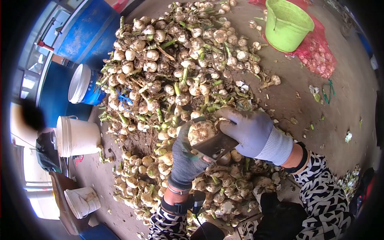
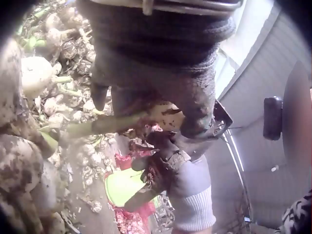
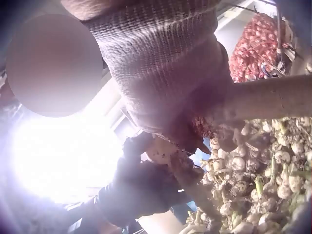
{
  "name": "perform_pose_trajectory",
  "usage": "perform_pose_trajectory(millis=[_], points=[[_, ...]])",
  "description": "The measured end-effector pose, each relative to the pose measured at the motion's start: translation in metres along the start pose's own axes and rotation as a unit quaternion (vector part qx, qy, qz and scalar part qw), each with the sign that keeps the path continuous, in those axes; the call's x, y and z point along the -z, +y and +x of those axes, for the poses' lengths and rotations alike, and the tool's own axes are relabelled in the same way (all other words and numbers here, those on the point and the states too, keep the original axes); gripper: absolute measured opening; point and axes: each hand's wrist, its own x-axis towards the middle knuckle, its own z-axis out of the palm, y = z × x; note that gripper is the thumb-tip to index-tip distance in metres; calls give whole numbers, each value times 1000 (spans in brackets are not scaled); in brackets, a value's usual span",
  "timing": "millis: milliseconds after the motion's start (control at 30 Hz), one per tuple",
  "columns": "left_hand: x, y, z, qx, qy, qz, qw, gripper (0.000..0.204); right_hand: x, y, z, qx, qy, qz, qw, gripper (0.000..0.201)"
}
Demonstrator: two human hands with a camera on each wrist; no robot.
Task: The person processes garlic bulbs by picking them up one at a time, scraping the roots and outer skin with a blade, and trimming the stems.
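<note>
My left hand (image 1: 186, 154), in a dark grey glove, grips a garlic bulb (image 1: 201, 133) whose cut or root face turns up towards me. From that grip a green stalk (image 2: 92, 126) sticks out in the left wrist view. My right hand (image 1: 252, 132), in a pale grey glove, holds a knife with a broad dark blade (image 1: 216, 147) that lies across the near side of the bulb. A thick pale handle (image 3: 273, 97) juts out from the right hand in the right wrist view. Both hands are close together above the heap of garlic (image 1: 156, 84).
White buckets (image 1: 80, 136) and blue barrels (image 1: 90, 34) line the left side. A lime green bucket (image 1: 286, 30) stands at the far right beside a red net sack (image 1: 318, 56) of garlic. Peel scraps (image 1: 348, 137) and a green cord (image 1: 329, 92) lie on the floor.
</note>
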Motion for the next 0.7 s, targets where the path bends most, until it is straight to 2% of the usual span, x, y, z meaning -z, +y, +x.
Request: perform_pose_trajectory(millis=[67, 100, 167, 200, 267, 300, 333, 367, 400, 433, 467, 500, 533, 567, 600, 633, 667, 700], points=[[-14, 19, 10, -11, 2, 50, 999, 68, 0, 3, -5, 34, 42, -89, 995, 35], [-22, 33, 13, -20, 28, 100, 994, 53, 3, 4, -7, 31, 40, -91, 995, 35], [-26, 30, 18, -106, 11, 168, 980, 32, 10, 4, -9, 36, 18, -142, 989, 37], [-29, 28, 17, -105, 8, 166, 981, 32, 9, 6, -10, 33, 16, -143, 989, 37], [-34, 25, 12, -33, 16, 119, 992, 20, 2, 12, -12, 26, 9, -129, 991, 38], [-33, 23, 11, -32, 14, 119, 992, 20, 0, 15, -12, 23, 9, -129, 991, 38], [-31, 20, 10, -112, -20, 238, 965, 22, -2, 18, -13, 12, 6, -107, 994, 36], [-31, 16, 10, -189, -55, 350, 916, 26, -4, 21, -14, 0, 3, -85, 996, 35], [-34, 12, 9, -111, -41, 284, 952, 36, -9, 24, -16, -5, 4, -85, 996, 35], [-38, 13, 5, -111, -46, 282, 952, 36, -17, 27, -17, -10, 38, -55, 998, 28], [-44, 20, -1, -41, -79, 119, 989, 45, -27, 32, -19, -16, 72, -26, 997, 21], [-48, 28, -8, 33, -108, -46, 992, 55, -45, 56, -14, -23, 71, -25, 997, 21], [-51, 34, -12, 108, -135, -209, 962, 65, -66, 93, -4, -130, -9, -47, 990, 19], [-52, 39, -7, -44, -216, 37, 975, 79, -78, 110, -6, -239, -90, -64, 965, 18], [-53, 38, -8, 6, -177, -39, 983, 82, -70, 107, -11, -238, -89, -65, 965, 18], [-55, 35, -9, 54, -126, -117, 984, 85, -57, 99, -15, -242, -14, 108, 964, 20], [-52, 31, -8, 74, -76, -128, 986, 88, -51, 82, -28, -252, 56, 288, 922, 21], [-40, 14, -2, 5, -79, 5, 997, 89, -46, 69, -39, -259, 64, 291, 919, 21]])
